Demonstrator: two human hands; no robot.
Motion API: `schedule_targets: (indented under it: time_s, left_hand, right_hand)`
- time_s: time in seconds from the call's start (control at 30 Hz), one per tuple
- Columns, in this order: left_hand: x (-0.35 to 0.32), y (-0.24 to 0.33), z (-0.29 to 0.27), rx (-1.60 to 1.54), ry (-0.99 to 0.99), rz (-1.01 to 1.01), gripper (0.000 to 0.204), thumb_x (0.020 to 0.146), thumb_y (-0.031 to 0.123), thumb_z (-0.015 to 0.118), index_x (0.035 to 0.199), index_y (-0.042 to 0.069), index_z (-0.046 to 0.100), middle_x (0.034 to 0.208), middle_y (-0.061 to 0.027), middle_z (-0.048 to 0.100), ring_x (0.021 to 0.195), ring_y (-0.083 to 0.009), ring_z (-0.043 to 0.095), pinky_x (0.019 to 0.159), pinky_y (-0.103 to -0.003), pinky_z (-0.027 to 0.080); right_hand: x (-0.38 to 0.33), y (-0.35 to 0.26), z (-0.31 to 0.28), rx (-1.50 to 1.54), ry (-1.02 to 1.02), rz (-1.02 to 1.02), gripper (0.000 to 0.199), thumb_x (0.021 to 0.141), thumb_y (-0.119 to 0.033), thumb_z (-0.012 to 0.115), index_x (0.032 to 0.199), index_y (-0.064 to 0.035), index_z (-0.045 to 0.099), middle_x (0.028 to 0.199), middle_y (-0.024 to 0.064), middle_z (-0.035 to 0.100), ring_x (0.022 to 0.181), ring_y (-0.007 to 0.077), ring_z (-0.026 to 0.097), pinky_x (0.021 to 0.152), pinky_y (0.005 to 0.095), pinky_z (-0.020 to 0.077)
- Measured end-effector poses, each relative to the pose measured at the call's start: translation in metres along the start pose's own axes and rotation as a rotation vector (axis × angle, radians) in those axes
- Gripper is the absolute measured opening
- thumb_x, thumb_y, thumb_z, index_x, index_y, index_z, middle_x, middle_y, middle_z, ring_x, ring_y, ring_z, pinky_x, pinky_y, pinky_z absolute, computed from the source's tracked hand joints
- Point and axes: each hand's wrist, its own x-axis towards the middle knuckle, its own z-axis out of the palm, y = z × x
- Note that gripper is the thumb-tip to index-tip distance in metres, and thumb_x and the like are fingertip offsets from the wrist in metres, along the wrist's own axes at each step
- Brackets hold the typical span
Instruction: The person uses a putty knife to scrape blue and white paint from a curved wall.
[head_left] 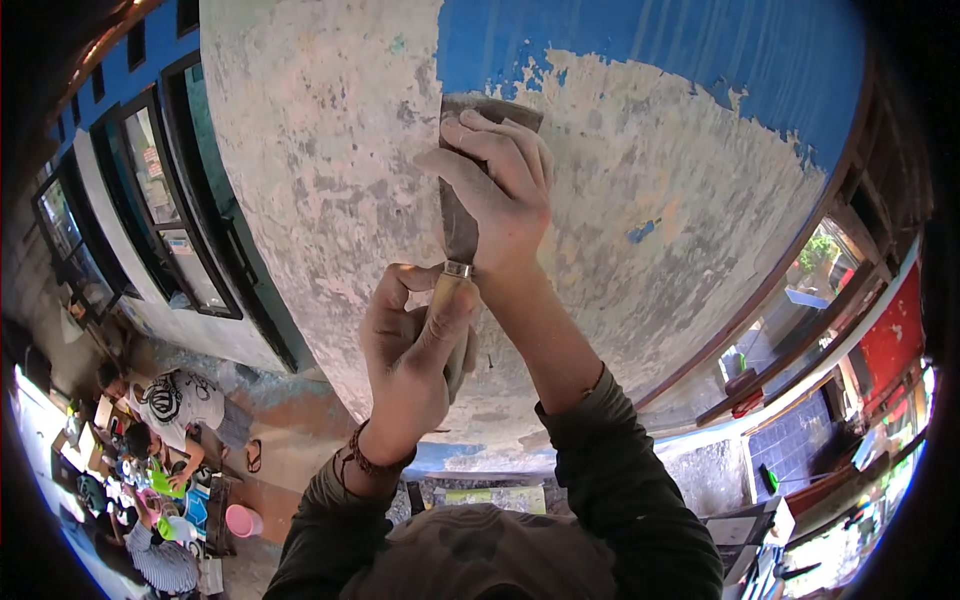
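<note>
A paint scraper (460,228) with a broad, dark metal blade and a pale wooden handle is held against the wall (330,150). My left hand (412,350) is closed around its handle, just below the metal collar. My right hand (508,190) lies over the blade, fingers bent and pressed onto its face, hiding part of it. The blade's wide edge is just below the blue paint (650,40), whose lower border is ragged and peeling. Around the scraper the wall is mottled grey and whitish, with a small blue patch (641,231) to the right. Both hands look dusty.
Dark-framed windows (150,180) line another wall at the left. People (185,405) are gathered at the lower left beside assorted items, with a pink bucket (243,521) near them. At the right is a window opening (820,265) with a brown frame.
</note>
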Motion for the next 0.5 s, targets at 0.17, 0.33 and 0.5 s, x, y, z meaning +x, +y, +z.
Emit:
schedule_targets:
  time_s: [0.17,0.33,0.5]
  left_hand:
    - [0.000,-0.008,-0.006,0.107,0.070,-0.043,0.013,0.093,0.008,0.062,0.096,0.004,0.051,0.055,0.0015,0.049,0.037,-0.0039,0.037,0.040,-0.022,0.033]
    - [0.017,0.015,0.009,0.080,-0.020,0.083,0.011,0.091,0.012,0.059,0.096,0.006,0.051,0.054,0.0007,0.045,0.033,-0.0065,0.034,0.032,-0.021,0.022]
    - [-0.008,-0.003,-0.010,0.040,0.036,-0.074,0.014,0.093,0.008,0.062,0.097,0.005,0.049,0.055,0.0031,0.048,0.039,-0.0026,0.037,0.040,-0.022,0.031]
  right_hand:
    - [-0.016,0.000,0.004,-0.009,0.043,-0.008,0.016,0.070,-0.018,0.060,0.082,-0.0095,0.067,0.097,0.0044,0.061,0.097,0.0259,0.058,0.089,0.0415,0.0405]
    - [0.026,0.007,0.008,0.049,0.036,-0.068,0.017,0.069,-0.015,0.060,0.083,-0.0081,0.066,0.097,0.0062,0.061,0.099,0.0281,0.057,0.088,0.0435,0.0423]
    - [-0.016,-0.007,0.001,-0.024,-0.019,0.009,0.016,0.068,-0.019,0.061,0.080,-0.0105,0.068,0.097,0.0048,0.063,0.098,0.0268,0.060,0.087,0.0409,0.0429]
